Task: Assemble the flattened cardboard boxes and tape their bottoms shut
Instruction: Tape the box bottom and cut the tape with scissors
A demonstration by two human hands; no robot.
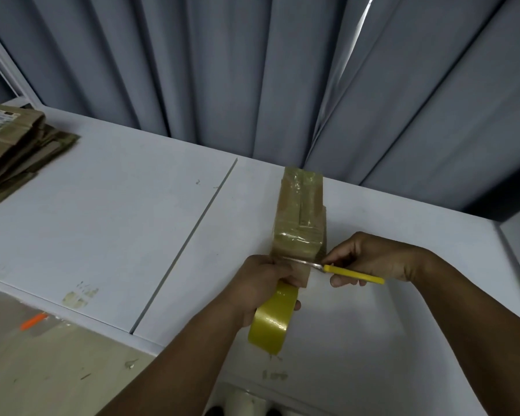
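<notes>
A grey pleated curtain [252, 70] hangs behind a white tabletop [102, 220] where a person, seen from a head-worn camera, tapes the bottom of a cardboard box. A stack of flattened boxes [15, 148] waits at the tabletop's far left edge, well apart from the work. Right of a seam in the surface, one narrow assembled box [300, 217] stands with its flapped face up, and glossy tape runs along that face towards the person. A yellowish tape roll [272, 322] hangs just below the near end of the box. The left hand [261, 283] grips it, fingers curled round the roll and pressed against the box end. The right hand [370, 256] is clamped on yellow-handled scissors [342, 271], whose blades lie across the strip where it leaves the box, between the two hands. Whether the blades have bitten into the tape cannot be told from this view.

The step in hand appears to be cutting the strip free of the roll. To do it well, the left hand should pull the tape taut so the blades shear it rather than fold it. The cut should run square and leave a tail long enough to press down over the end wall. The blade tips sit very near the left fingers, so a short, controlled snip looks wise. The box looks light and tall for its width, and a firm hold at the near end should stop it tipping.
</notes>
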